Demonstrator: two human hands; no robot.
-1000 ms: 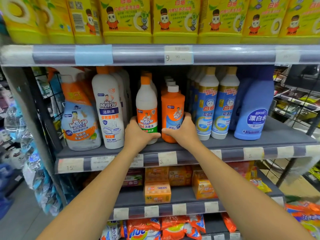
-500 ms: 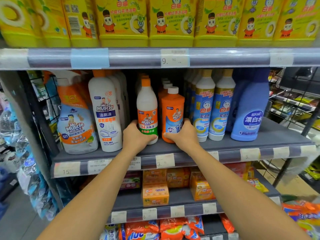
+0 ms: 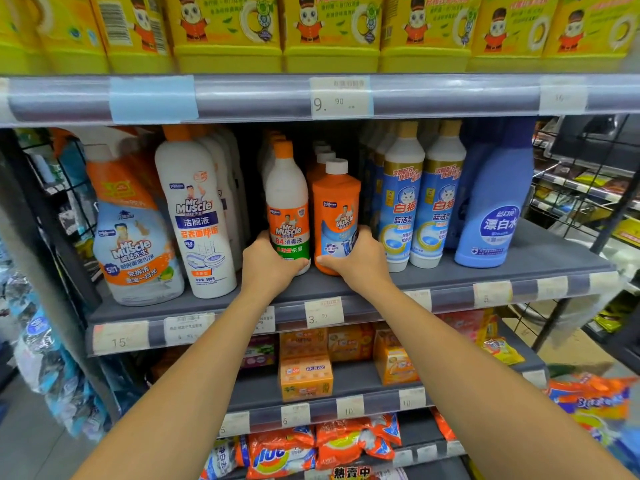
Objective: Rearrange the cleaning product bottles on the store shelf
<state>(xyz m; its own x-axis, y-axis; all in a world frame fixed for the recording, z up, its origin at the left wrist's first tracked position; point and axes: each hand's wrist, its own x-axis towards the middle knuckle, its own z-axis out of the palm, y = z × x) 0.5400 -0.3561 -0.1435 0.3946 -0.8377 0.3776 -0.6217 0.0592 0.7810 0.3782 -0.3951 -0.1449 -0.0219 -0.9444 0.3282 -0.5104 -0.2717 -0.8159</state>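
On the grey middle shelf (image 3: 540, 261) stands a white bottle with an orange cap (image 3: 287, 199), and my left hand (image 3: 268, 265) grips its base. Right beside it stands an orange bottle with a white cap (image 3: 337, 206), whose lower part my right hand (image 3: 358, 263) holds. Both bottles are upright, touching the shelf at the front of their rows. More bottles of each kind stand behind them, mostly hidden.
To the left stand a spray bottle (image 3: 133, 244) and a tall white toilet cleaner (image 3: 197, 216). To the right are two blue-labelled bottles (image 3: 424, 209) and a blue bleach bottle (image 3: 495, 206). Yellow bottles (image 3: 332, 29) fill the shelf above; soap boxes (image 3: 306, 375) sit below.
Both hands stay on the same two bottles, which seem to sit slightly further back on the shelf. The view has shifted a little to the right and down.
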